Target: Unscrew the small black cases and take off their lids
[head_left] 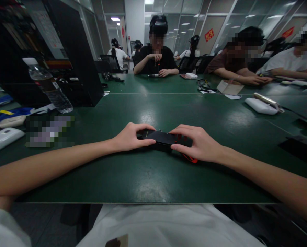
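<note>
A small black oblong case [163, 138] lies on the green tabletop in front of me, held from both ends. My left hand [133, 138] grips its left end, thumb on the near side and fingers behind. On the right end, my right hand [194, 140] has its thumb along the near edge and its fingers over the far side. Dark red or orange parts show between the right fingers. A bright red loop [190, 158] sticks out below the right hand. What exactly the case is, I cannot make out.
A water bottle [50, 85] stands tilted in view at left beside a black cabinet [73, 51]. White pouch [261, 106], paper box [230, 87] and cables [203, 84] lie to the right. A person in black [156, 58] sits opposite; others sit at right.
</note>
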Demonstrator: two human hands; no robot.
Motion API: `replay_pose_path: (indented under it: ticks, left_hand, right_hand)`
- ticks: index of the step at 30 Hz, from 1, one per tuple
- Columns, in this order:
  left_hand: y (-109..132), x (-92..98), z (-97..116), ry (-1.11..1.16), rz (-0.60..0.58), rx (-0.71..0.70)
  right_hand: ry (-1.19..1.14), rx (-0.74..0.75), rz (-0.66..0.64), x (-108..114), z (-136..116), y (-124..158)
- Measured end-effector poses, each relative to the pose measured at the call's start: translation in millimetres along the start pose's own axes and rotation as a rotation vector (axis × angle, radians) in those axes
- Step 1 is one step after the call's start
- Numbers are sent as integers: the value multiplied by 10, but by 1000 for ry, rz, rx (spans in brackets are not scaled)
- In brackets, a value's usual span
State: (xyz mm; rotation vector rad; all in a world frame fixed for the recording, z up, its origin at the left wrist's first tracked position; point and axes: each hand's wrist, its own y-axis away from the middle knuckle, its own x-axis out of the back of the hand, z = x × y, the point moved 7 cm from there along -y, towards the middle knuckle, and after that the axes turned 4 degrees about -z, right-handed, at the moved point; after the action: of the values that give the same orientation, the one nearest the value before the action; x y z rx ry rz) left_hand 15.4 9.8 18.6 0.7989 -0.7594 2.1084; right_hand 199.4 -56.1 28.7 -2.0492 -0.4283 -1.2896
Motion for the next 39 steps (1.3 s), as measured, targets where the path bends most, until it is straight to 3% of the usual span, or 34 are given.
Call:
replay_pose_path:
  ticks: [29, 39]
  left_hand:
    - [-8, -3, -42, 45, -7, 34]
    - [-35, -19, -48, 157, -37, 54]
  right_hand:
    - [-12, 3, 0, 3, -5, -14]
    - [-23, -4, -8, 3, -11, -22]
